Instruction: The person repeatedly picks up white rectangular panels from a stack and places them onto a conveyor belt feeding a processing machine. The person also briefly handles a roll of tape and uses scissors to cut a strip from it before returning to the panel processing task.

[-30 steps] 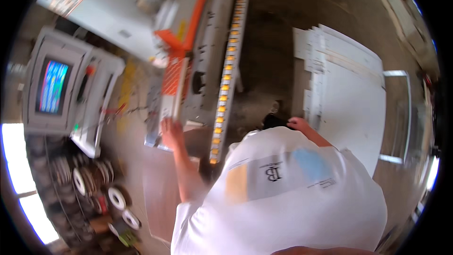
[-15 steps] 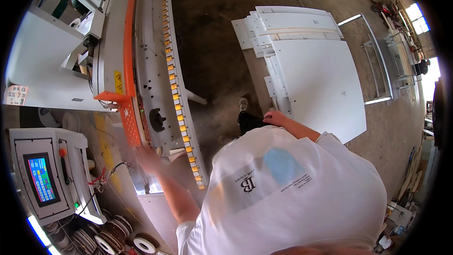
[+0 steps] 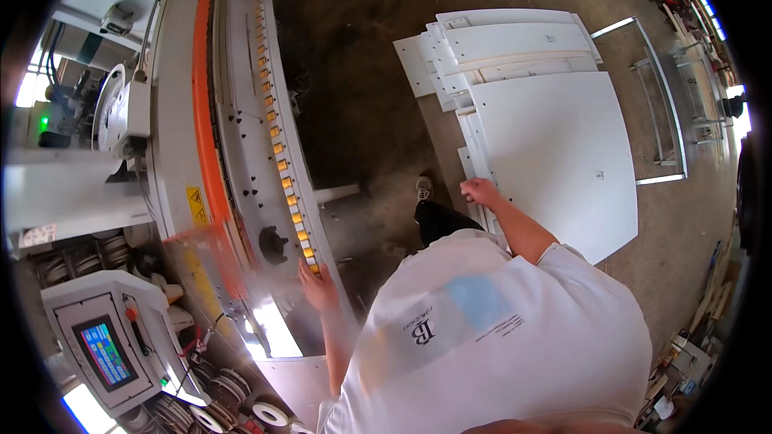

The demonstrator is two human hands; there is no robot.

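My left hand (image 3: 318,288) rests flat on the near end of a long grey machine's feed rail (image 3: 277,141), beside its row of yellow rollers and a black knob (image 3: 273,245). My right hand (image 3: 481,191) reaches forward to a stack of white panels (image 3: 555,137) on the floor. Its fingers curl over the near left edge of a white panel there. My white T-shirt (image 3: 498,337) fills the lower right and hides my lower body, apart from one dark trouser leg and a shoe (image 3: 424,187).
A control box with a lit screen (image 3: 104,350) stands at the lower left, with rolls of edge tape (image 3: 233,402) below it. An orange guard (image 3: 207,137) runs along the machine. A white metal frame (image 3: 663,104) lies right of the panels on the dusty floor.
The view has swung, so the machine now runs up the left side and the panel stack sits larger at the upper right. Both hands stay on the rail and the panels.
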